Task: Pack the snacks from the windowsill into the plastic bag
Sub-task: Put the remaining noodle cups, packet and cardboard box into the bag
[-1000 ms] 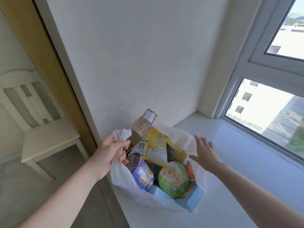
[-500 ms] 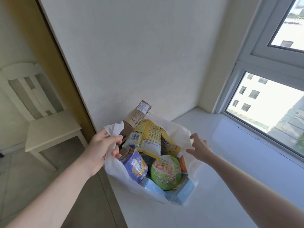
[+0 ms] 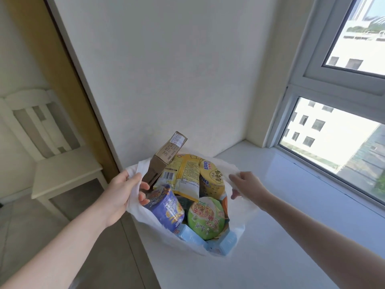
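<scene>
- The white plastic bag (image 3: 239,230) sits on the windowsill (image 3: 302,215) squarely between both hands, mouth open upward.
- Inside it, a purple snack tub (image 3: 166,207) lies nearest the left hand and a green noodle bowl (image 3: 206,217) beside that. A brown carton (image 3: 166,157) juts up, long axis tilted away.
- The left hand (image 3: 123,192) grips the left rim.
- The right hand (image 3: 248,184) pinches the right rim.
- Both are equally near, so probably a two-handed gather.

The white plastic bag (image 3: 237,226) is sitting at the near left end of the pale windowsill (image 3: 291,205), its mouth gaping wide. A brown cardboard box (image 3: 164,159) is sticking up, tilted, from its far left side. Yellow snack packets (image 3: 187,176) are leaning just right of it. A purple tub (image 3: 166,207), a green-lidded bowl (image 3: 206,217) and light blue cartons (image 3: 189,236) are lying nearer.
</scene>
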